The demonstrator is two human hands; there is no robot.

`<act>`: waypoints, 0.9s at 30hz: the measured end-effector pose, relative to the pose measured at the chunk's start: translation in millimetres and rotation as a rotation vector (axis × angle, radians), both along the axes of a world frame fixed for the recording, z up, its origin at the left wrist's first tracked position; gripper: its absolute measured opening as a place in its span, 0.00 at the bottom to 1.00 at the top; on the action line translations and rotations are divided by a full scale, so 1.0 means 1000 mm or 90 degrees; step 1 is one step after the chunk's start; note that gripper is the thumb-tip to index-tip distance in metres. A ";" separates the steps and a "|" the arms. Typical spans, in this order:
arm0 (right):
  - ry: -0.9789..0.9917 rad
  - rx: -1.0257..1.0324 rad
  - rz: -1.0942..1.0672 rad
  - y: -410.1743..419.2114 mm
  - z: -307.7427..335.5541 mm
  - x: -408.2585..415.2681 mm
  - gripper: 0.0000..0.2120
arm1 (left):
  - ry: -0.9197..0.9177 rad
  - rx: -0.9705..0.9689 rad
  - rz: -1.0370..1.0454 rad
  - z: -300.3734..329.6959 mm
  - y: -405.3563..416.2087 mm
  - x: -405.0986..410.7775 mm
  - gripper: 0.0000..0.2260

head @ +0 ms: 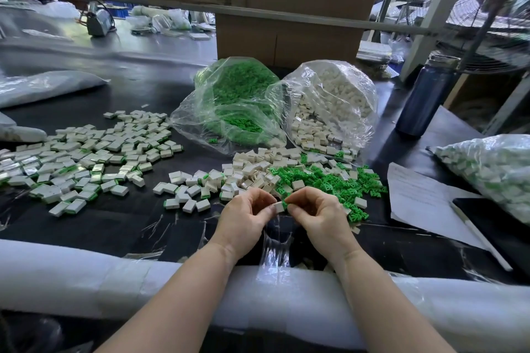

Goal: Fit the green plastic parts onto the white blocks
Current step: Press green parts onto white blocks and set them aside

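Note:
Above the near edge of the black table, my left hand (246,216) pinches a small white block (278,206) between thumb and fingers. My right hand (317,213) pinches a green plastic part (284,204) against the block's right end. Just beyond my hands lies a loose heap of green parts (329,180), with a heap of bare white blocks (252,169) to its left. Farther left spreads a wide scatter of white blocks with green parts fitted (86,157).
Two open clear bags stand at the back, one of green parts (235,100), one of white blocks (329,106). A dark bottle (424,97) stands at right, near a paper sheet (424,200), a pen (481,238) and a filled bag (493,169). White foam padding (86,278) lines the table's near edge.

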State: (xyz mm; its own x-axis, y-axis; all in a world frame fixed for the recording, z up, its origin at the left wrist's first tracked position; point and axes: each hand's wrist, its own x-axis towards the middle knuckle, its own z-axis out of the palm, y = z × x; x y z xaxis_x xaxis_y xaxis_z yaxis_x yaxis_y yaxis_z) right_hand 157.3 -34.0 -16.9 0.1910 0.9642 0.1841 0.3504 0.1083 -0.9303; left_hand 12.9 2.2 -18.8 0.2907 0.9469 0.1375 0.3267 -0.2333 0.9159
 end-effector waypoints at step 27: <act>0.044 -0.041 0.071 0.000 -0.002 0.004 0.11 | 0.003 -0.029 -0.065 -0.002 -0.001 0.001 0.05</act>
State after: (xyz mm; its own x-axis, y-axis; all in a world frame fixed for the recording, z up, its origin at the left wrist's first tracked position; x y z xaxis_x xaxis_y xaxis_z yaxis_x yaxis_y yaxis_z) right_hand 161.3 -33.8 -18.6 0.0914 0.9896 0.1109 0.2741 0.0821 -0.9582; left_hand 14.0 1.6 -20.5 0.3870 0.9174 0.0926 0.3080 -0.2233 0.9248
